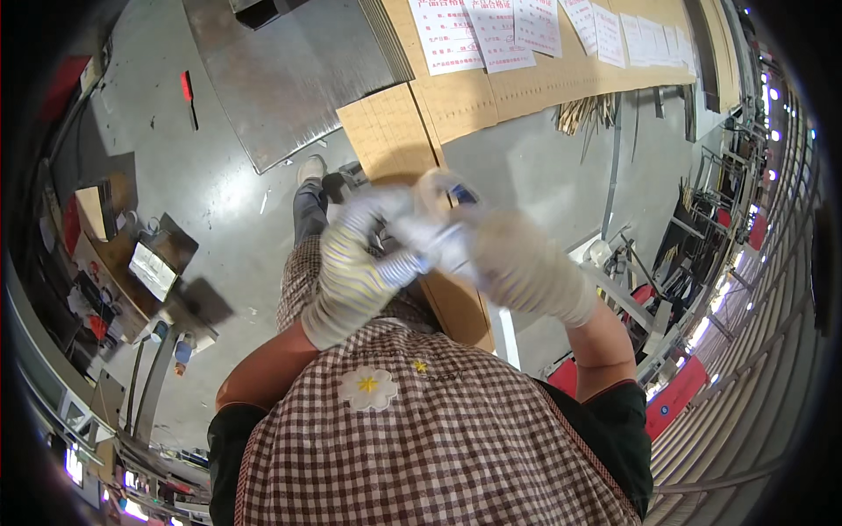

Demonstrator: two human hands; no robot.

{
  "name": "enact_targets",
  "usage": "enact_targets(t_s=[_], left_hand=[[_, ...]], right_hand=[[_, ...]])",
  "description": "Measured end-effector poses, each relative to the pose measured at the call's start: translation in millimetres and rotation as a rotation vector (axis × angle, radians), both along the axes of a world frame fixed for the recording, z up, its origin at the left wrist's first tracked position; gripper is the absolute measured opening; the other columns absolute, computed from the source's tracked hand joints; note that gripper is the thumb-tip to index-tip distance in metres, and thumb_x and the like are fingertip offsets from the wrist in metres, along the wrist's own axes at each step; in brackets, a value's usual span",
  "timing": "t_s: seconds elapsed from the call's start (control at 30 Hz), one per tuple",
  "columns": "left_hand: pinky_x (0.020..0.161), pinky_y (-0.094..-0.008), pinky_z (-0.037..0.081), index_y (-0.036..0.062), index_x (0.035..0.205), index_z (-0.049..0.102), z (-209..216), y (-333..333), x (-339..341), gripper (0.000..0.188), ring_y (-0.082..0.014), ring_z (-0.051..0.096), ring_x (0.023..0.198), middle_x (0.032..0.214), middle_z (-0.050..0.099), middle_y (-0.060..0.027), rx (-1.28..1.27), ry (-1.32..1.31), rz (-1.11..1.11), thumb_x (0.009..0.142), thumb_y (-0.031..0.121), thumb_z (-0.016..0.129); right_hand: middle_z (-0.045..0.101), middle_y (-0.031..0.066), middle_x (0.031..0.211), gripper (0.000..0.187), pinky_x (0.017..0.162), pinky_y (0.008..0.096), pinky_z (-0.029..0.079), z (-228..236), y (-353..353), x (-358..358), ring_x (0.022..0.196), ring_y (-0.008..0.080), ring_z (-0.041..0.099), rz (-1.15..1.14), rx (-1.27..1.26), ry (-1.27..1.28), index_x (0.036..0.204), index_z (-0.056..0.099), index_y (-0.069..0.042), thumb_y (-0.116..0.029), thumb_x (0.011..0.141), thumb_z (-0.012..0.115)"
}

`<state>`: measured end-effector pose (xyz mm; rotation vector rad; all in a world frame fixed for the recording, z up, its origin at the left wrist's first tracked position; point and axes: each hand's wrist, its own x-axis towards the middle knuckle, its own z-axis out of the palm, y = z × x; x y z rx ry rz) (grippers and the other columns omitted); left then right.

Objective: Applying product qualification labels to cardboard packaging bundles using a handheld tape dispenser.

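Observation:
Both my hands wear striped knitted gloves and meet in front of my apron, smeared by motion. My left hand (pixel 355 254) is closed, fingers bent toward the right hand and thumb stretched to the right; whatever lies in them is too blurred to name. My right hand (pixel 517 259) reaches across from the right, closed around a pale ring-shaped roll (pixel 431 195) that looks like tape, with a dark blue patch beside it. Beneath the hands runs a long strip of tan board (pixel 386 131).
Tan boards (pixel 526 101) with printed paper sheets (pixel 500 35) lie at the top. Left of them is a stack of grey metal sheets (pixel 307 70). A red-handled tool (pixel 188 92) lies on the grey floor. Thin wooden strips (pixel 586 114) lie beneath the boards. A cluttered bench (pixel 123 289) stands left.

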<state>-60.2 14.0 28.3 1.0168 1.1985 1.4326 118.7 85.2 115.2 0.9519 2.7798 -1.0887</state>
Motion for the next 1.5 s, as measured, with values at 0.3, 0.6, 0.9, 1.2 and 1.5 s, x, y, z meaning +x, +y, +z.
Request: enact_targets(t_s=[0.3,0.6,0.9,1.2,1.5], left_hand=[[0.064,-0.0271,0.054,0.0091,0.102,0.061,-58.4,-13.6,-13.1,0.013,-0.0136,0.060,0.076,0.094,0.062,-0.0046,-0.452,-0.454,0.159,0.090,0.006,0.064],[0.097,-0.0319,0.045,0.0084,0.124,0.056,-154.3,4.1,-21.7,0.045,-0.0177,0.055,0.112,0.119,0.060,-0.0046,-0.557,-1.184,-0.145,0.085,0.023,0.073],[0.092,-0.0288,0.049,0.0048,0.128,0.056,-265.2,69.5,37.7,0.047,-0.0181,0.061,0.105,0.116,0.063,-0.0081,-0.519,0.453,-0.459,0.086,0.019,0.070],[0.087,-0.0281,0.055,0.0022,0.121,0.061,-188.8,23.9,-64.5,0.031,-0.0196,0.066,0.096,0.108,0.067,-0.0134,-0.447,-0.125,-0.023,0.090,0.000,0.058],[0.090,-0.0441,0.047,0.0112,0.100,0.070,-51.3,43.7,7.2,0.030,-0.0287,0.064,0.083,0.093,0.067,-0.0126,0.133,0.800,-0.148,0.080,0.033,0.066]], right_hand=[[0.059,0.0067,0.062,0.040,0.056,0.0383,0.048,-24.0,37.3,6.7,0.059,0.0250,0.062,-0.256,0.314,-0.385,0.083,0.066,-0.007,-0.046,0.089,0.059],[0.055,0.0135,0.102,0.046,0.075,0.0477,0.044,-79.8,-59.9,-48.9,0.091,0.0360,0.056,-0.657,0.616,0.244,0.102,0.056,-0.009,-0.020,0.066,0.083],[0.049,0.0170,0.103,0.056,0.078,0.0499,0.044,-111.3,-44.6,-85.2,0.095,0.0380,0.051,-0.756,0.469,0.215,0.107,0.051,-0.009,-0.019,0.062,0.084],[0.049,0.0205,0.104,0.055,0.074,0.0494,0.045,-116.2,-38.4,-59.8,0.093,0.0381,0.052,-0.816,0.515,0.203,0.106,0.050,-0.006,-0.016,0.063,0.082],[0.062,0.0104,0.092,0.038,0.079,0.0421,0.048,-94.2,-13.5,-17.9,0.093,0.0351,0.056,-0.902,0.305,0.541,0.091,0.065,-0.009,-0.029,0.064,0.081]])
